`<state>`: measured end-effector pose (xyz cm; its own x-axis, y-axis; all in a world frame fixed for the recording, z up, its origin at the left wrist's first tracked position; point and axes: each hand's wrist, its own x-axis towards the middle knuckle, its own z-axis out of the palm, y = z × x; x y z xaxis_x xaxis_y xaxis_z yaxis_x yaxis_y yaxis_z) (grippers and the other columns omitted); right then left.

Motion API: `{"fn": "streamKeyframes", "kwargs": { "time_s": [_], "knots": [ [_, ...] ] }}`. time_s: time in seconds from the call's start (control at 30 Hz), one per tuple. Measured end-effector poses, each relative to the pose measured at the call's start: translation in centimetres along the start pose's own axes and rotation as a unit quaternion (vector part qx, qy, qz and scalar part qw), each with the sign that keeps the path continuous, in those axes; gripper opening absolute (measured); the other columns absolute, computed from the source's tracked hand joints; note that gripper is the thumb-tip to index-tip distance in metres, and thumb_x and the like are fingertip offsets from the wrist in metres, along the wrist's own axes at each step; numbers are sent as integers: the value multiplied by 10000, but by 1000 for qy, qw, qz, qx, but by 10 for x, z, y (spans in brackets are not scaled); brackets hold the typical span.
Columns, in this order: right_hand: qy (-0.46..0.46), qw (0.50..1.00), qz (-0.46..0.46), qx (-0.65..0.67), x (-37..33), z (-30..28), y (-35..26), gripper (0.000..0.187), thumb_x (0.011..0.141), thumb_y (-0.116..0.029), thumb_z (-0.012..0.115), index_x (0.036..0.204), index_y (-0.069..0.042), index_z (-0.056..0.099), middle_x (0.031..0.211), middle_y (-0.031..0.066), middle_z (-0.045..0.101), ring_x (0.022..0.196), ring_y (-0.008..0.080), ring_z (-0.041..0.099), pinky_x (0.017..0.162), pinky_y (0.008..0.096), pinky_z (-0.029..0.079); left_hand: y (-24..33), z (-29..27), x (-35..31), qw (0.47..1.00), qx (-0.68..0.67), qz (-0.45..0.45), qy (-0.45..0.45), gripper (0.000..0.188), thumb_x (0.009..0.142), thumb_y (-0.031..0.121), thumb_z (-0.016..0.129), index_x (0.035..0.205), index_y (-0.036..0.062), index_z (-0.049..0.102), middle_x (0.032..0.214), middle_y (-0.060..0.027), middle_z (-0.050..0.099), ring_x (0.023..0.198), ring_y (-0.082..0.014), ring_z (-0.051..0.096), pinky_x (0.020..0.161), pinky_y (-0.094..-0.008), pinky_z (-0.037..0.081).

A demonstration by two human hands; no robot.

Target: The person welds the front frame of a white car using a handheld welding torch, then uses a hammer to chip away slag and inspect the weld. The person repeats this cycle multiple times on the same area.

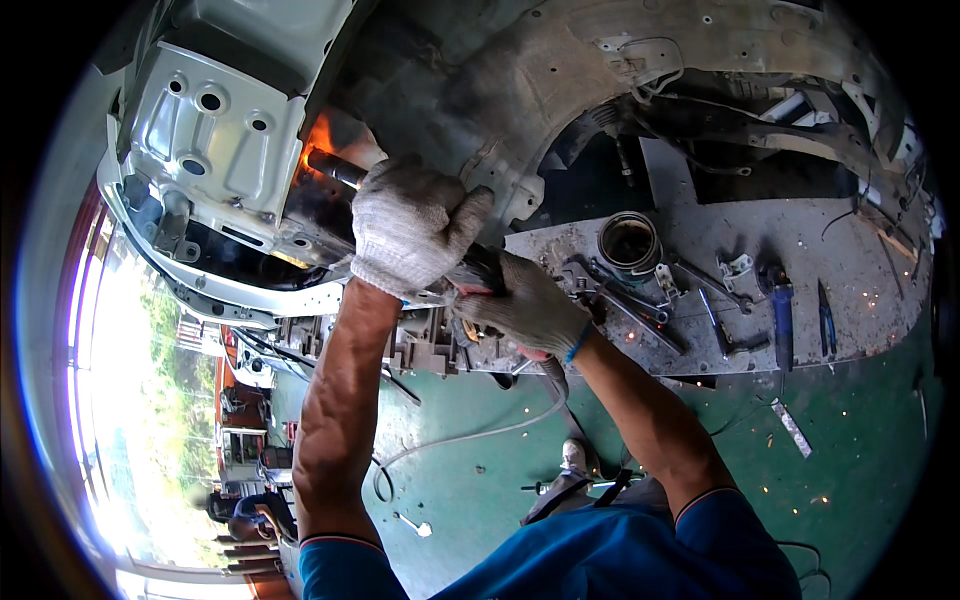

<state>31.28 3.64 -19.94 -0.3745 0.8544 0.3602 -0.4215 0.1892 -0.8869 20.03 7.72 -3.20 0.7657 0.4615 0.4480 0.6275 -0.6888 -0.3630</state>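
Note:
My left hand [412, 218], in a pale knitted work glove, is closed around the front of a dark hand-held power tool [338, 168]. Behind it, my right hand [527, 305] wraps the tool's rear body in a similar glove; a bit of red shows beneath. The tool's exact kind is hidden by the gloves. Its black nose points up and left into a car body. A bright orange glow [318, 142] burns at the tip, against the metal beside a light grey-green panel [200, 135]. What the tip touches is hard to make out.
On the grey metal table [840, 235] to the right lie an open can [628, 245], wrenches [640, 322], a blue angle grinder [782, 310] and pliers [826, 318]. Orange specks dot table and green floor. A grey hose [480, 433] loops below. Another person [262, 515] is far left.

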Motion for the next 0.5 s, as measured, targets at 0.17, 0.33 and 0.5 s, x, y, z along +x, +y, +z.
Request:
{"fn": "streamKeyframes", "kwargs": {
  "time_s": [0.17,0.33,0.5],
  "knots": [
    [-2,1000,-16,-22,2,0,2,482,874,-251,798,1262,-3,654,1072,99,732,927,140,666,861,341,568,-2,1,-2,1000,10,1,3,264,843,209,818,671,86,660,643,-106,606,630,-349,606,658,-464,502],
    [-11,1000,-8,-9,2,-1,-1,464,880,-251,786,1250,-3,653,1053,105,732,910,145,670,846,348,573,-5,4,-2,1000,-14,10,23,282,859,245,797,666,91,660,643,-106,609,638,-344,619,714,-465,523],
    [-40,999,18,-17,2,-4,-10,436,885,-239,773,1228,2,652,1036,97,724,875,139,659,831,343,571,-1,-1,-3,999,20,-27,-40,290,874,274,786,679,89,676,644,-96,625,664,-336,649,831,-475,539]
  ]
}}
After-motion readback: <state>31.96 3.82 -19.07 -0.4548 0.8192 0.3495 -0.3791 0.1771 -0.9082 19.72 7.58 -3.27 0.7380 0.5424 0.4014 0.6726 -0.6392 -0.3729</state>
